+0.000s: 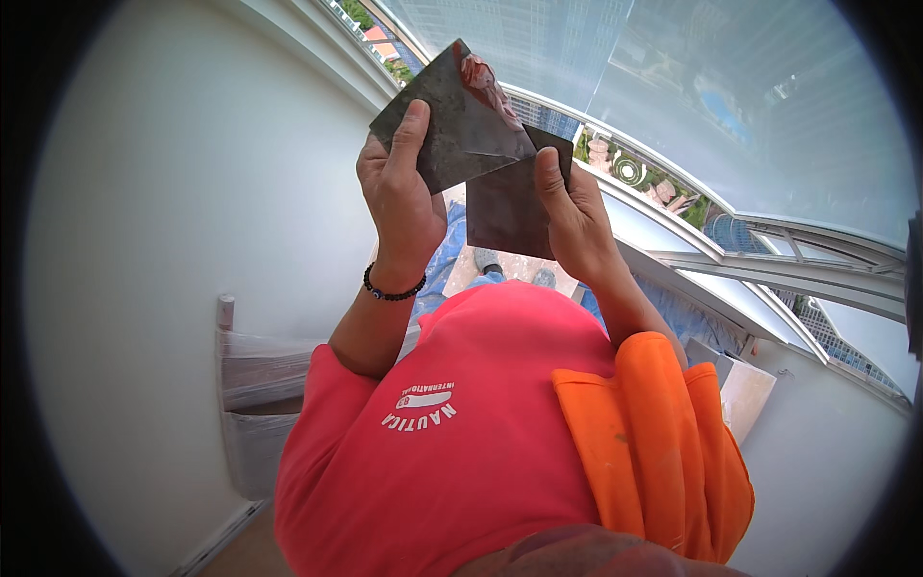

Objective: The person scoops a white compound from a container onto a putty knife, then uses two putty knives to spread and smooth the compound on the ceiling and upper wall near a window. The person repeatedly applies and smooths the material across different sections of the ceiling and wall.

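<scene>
My left hand (404, 180) holds a dark, flat, square-edged plate (461, 119), its thumb on the near face. Reddish-pink paste (490, 86) lies along the plate's upper right edge. In my right hand (577, 209) is a second dark flat plate (505, 209), gripped at its right side. The two plates overlap, the left one crossing over the upper part of the right one. Both are raised in front of me near the window. What the plates are made of I cannot tell for sure. The fingers behind them are mostly hidden.
Glass window panels (692, 108) with metal frames stand ahead and to the right. A pale wall (166, 180) is on the left, near furniture wrapped in clear plastic (263, 375). Blue sheeting (451, 245) covers floor around my feet. An orange cloth (649, 433) hangs over my right arm.
</scene>
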`<state>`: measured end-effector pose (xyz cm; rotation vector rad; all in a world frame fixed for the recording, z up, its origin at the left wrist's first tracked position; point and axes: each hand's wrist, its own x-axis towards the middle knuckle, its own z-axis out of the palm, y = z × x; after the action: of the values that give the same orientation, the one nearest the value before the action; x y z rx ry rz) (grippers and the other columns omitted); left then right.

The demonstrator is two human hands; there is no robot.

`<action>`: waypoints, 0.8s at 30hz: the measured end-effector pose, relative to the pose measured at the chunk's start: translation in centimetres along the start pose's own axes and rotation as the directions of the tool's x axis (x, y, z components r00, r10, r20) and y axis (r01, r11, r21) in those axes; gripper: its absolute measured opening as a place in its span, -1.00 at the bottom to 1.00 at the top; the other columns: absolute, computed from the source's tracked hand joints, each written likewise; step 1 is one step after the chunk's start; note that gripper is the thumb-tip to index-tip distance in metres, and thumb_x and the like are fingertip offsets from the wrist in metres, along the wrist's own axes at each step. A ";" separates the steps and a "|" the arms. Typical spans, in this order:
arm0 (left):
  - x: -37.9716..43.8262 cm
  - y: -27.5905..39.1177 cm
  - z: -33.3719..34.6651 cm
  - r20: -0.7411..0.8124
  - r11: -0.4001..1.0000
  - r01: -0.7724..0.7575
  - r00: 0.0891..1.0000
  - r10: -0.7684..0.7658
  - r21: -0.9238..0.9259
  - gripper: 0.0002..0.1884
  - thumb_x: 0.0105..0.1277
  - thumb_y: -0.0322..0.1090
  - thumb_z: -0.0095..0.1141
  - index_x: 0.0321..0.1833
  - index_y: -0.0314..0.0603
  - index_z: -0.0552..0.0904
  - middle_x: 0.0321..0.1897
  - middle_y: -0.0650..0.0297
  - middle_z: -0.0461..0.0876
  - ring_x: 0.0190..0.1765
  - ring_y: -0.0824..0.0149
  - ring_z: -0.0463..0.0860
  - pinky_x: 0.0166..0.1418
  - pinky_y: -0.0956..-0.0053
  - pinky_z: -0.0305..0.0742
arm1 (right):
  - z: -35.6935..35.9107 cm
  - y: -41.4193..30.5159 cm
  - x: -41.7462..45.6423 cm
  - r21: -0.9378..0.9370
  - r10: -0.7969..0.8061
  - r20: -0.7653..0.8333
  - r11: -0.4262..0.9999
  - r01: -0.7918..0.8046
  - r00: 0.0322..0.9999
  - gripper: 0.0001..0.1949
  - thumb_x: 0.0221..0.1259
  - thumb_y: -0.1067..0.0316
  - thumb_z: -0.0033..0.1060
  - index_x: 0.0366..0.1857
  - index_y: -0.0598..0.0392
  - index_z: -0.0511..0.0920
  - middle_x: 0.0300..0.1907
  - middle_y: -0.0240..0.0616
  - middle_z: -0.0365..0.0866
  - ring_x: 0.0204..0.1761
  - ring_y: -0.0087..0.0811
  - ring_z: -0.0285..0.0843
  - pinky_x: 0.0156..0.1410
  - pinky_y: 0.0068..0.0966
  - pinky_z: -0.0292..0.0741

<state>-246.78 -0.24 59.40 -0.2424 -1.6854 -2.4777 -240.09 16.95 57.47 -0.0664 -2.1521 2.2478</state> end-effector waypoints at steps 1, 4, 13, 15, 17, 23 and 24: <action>-0.2 0.4 -0.1 0.067 0.988 -0.143 0.988 0.139 0.055 -0.68 0.56 -0.32 0.19 0.20 -0.44 0.63 0.05 0.08 0.71 0.07 0.23 0.76 0.18 0.31 0.73 | -0.2 0.1 -0.1 0.130 0.026 -0.060 0.991 -0.018 0.998 -0.39 0.69 -0.22 -0.20 0.15 0.24 0.57 -0.05 -0.24 0.67 0.05 -0.42 0.56 0.25 -0.39 0.50; -1.1 1.3 0.0 0.418 0.756 -0.647 0.717 0.558 0.100 -0.70 0.61 -0.32 0.10 0.23 -0.41 0.63 0.13 0.02 0.63 0.16 -0.01 0.74 0.20 0.17 0.72 | -1.1 0.6 0.4 0.806 0.312 -0.032 0.570 -0.160 0.950 -0.44 0.63 -0.16 0.00 0.23 0.23 0.50 0.07 -0.18 0.69 0.17 -0.30 0.70 0.33 -0.25 0.65; -2.5 -1.5 0.0 0.803 0.512 -0.799 0.512 0.306 0.315 -0.53 0.39 -0.57 0.20 0.33 0.04 0.70 0.40 0.17 0.56 0.50 0.00 0.52 0.57 0.03 0.50 | -2.9 0.8 1.0 0.900 0.301 -0.041 0.425 -0.096 0.953 -0.56 0.68 0.01 -0.06 0.27 0.17 0.51 0.15 -0.13 0.67 0.18 -0.22 0.70 0.37 -0.18 0.61; -1.6 -1.7 -0.8 0.794 0.507 -0.757 0.571 0.208 0.412 -0.49 0.39 -0.61 0.18 0.36 0.02 0.68 0.40 0.18 0.57 0.50 0.02 0.53 0.58 0.08 0.50 | -3.6 0.5 1.0 0.889 0.296 -0.093 0.455 -0.055 0.951 -0.56 0.68 0.01 -0.05 0.28 0.17 0.50 0.16 -0.12 0.66 0.19 -0.20 0.70 0.38 -0.17 0.60; -1.1 -1.5 -1.4 0.764 0.441 -0.765 0.602 0.231 0.469 -0.54 0.42 -0.58 0.16 0.37 -0.13 0.66 0.33 0.12 0.64 0.44 0.02 0.58 0.50 0.21 0.55 | -4.3 0.3 1.1 0.854 0.270 -0.201 0.519 0.034 0.942 -0.57 0.64 0.00 0.05 0.26 0.16 0.49 0.12 -0.15 0.68 0.15 -0.23 0.73 0.26 -0.18 0.70; -3.5 -0.4 -0.2 0.100 0.994 0.103 0.989 -0.105 0.030 -0.69 0.60 -0.32 0.15 0.23 -0.41 0.62 0.03 0.09 0.76 -0.02 0.33 0.81 0.06 0.45 0.74 | -3.6 0.7 1.0 0.746 0.114 -0.470 0.582 0.325 0.875 -0.62 0.62 -0.04 0.11 0.20 0.02 0.50 0.08 -0.23 0.72 0.12 -0.31 0.76 0.16 -0.24 0.76; -3.7 -0.6 0.3 0.101 0.979 0.203 0.974 -0.203 0.009 -0.73 0.58 -0.32 0.18 0.17 -0.38 0.63 -0.02 0.12 0.78 -0.06 0.34 0.81 0.01 0.46 0.74 | -3.2 0.9 1.0 0.723 0.083 -0.493 0.592 0.355 0.866 -0.62 0.64 -0.05 0.06 0.17 0.04 0.52 0.06 -0.23 0.73 0.12 -0.36 0.73 0.18 -0.30 0.72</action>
<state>-243.22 0.34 58.24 -0.2091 -1.8336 -2.6539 -240.95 20.11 56.42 -0.3668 -0.7350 2.5060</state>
